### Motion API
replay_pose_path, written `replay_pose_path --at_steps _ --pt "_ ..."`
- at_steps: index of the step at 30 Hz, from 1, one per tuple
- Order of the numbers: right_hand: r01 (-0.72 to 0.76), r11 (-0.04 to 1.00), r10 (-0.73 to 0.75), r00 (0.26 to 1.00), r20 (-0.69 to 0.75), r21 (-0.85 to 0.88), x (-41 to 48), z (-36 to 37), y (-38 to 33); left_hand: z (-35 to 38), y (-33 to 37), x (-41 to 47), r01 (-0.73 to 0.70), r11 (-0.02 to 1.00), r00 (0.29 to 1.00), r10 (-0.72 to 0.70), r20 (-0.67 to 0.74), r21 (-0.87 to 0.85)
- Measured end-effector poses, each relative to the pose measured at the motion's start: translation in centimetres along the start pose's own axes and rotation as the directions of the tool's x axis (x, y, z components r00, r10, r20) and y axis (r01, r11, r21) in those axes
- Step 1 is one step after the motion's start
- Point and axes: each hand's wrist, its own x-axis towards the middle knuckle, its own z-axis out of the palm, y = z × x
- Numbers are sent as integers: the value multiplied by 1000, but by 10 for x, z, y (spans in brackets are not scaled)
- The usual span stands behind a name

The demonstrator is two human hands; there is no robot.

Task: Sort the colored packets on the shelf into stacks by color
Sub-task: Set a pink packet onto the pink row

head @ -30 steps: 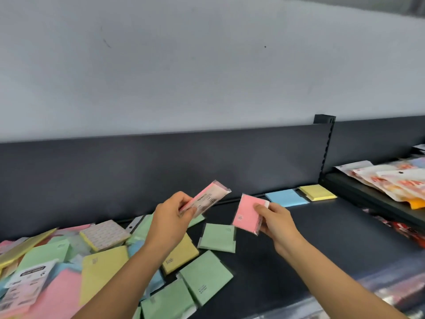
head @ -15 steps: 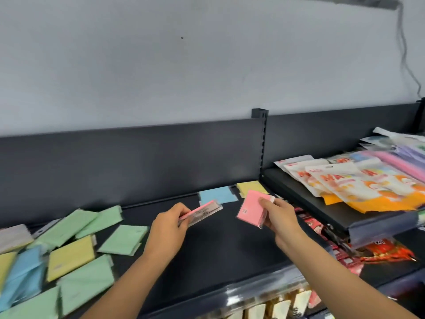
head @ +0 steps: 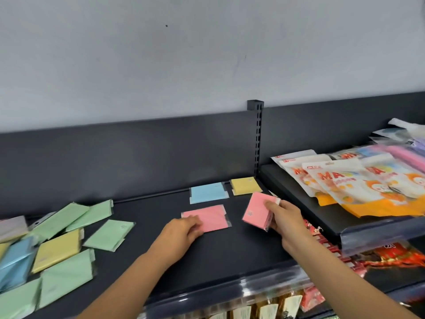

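Observation:
A pink packet [head: 210, 216] lies flat on the dark shelf [head: 220, 261], in front of a blue packet [head: 208, 192] and a yellow packet [head: 245, 185] at the back. My left hand [head: 181, 232] rests on the pink packet's near left corner with fingers on it. My right hand [head: 284, 218] grips a second pink packet [head: 256, 211], tilted and held just above the shelf to the right of the first. A loose pile of green, yellow and blue packets [head: 57, 245] covers the shelf's left part.
A higher shelf at the right [head: 345, 224] carries white and orange snack bags [head: 351, 187]. A slotted upright [head: 257, 139] divides the two shelves. Red packages [head: 391, 256] hang below at the right. The back panel is dark; a grey wall rises above.
My left hand has lowered its pink packet flat onto the shelf in front of the blue one. My right hand still holds its pink packet. The view shifted right.

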Motion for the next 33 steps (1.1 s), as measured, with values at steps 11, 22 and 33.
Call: replay_pose_path --at_steps 11,22,33 --pt "-22 970 38 997 62 -241 25 19 3 -11 -15 34 -54 997 995 50 83 47" --pt "14 947 9 998 70 -320 36 36 -3 -13 -26 46 -119 992 977 122 172 -31" --pt "134 905 -79 986 150 -404 42 79 -11 -42 -57 37 -36 999 960 26 278 33"
